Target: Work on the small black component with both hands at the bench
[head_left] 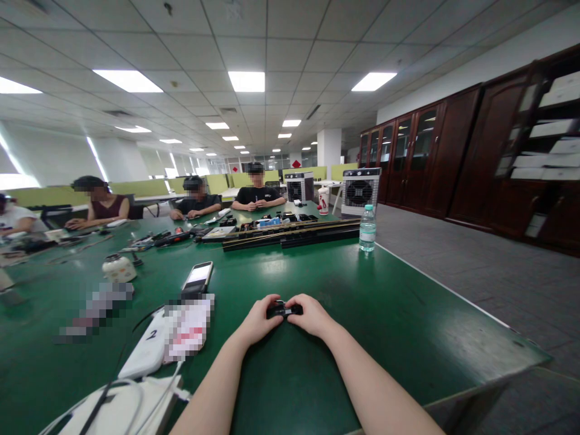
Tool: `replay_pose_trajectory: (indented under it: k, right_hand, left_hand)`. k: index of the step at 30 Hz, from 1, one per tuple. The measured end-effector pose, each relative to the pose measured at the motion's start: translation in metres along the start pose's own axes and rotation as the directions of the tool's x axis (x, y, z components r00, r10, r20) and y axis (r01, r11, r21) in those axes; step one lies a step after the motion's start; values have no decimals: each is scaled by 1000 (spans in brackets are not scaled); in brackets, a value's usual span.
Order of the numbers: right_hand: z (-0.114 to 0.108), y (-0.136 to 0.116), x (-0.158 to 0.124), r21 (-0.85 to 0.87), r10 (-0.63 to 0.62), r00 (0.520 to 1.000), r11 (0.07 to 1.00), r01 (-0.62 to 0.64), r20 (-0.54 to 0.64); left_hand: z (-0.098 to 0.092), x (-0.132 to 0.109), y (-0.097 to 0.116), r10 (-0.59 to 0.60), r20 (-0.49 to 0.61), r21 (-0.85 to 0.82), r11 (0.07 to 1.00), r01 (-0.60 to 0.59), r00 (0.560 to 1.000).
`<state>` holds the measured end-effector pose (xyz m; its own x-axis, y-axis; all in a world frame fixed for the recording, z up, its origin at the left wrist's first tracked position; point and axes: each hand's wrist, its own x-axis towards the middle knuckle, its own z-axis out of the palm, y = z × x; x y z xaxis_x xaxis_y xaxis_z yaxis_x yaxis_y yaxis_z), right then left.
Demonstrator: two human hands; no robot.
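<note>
A small black object (284,310) with a lighter grey patch is held low over the green table (290,374) in front of me. It is too small and too covered by fingers for me to tell its kind. My left hand (258,320) grips its left end between thumb and fingers. From the other side, my right hand (312,315) pinches the right end. Both hands are close together near the tabletop, and fingertips hide the object's ends.
A water bottle (367,229) stands at the right edge. Long black bars (317,234) lie across the table ahead. Left of me are a phone (199,275), a white power bank (144,344), cables and a jar (118,267). Several people sit beyond.
</note>
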<state>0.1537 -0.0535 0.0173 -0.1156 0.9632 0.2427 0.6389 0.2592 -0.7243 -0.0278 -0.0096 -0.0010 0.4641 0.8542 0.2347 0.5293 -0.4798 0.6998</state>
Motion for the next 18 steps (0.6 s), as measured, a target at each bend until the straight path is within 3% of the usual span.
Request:
replay_pose_trajectory:
  k: [18]
  right_hand:
    - [0,-3,-1,-52,-4,1000,999,4,6]
  left_hand:
    - [-1,0,2,9,0,14,1000,-9,1000]
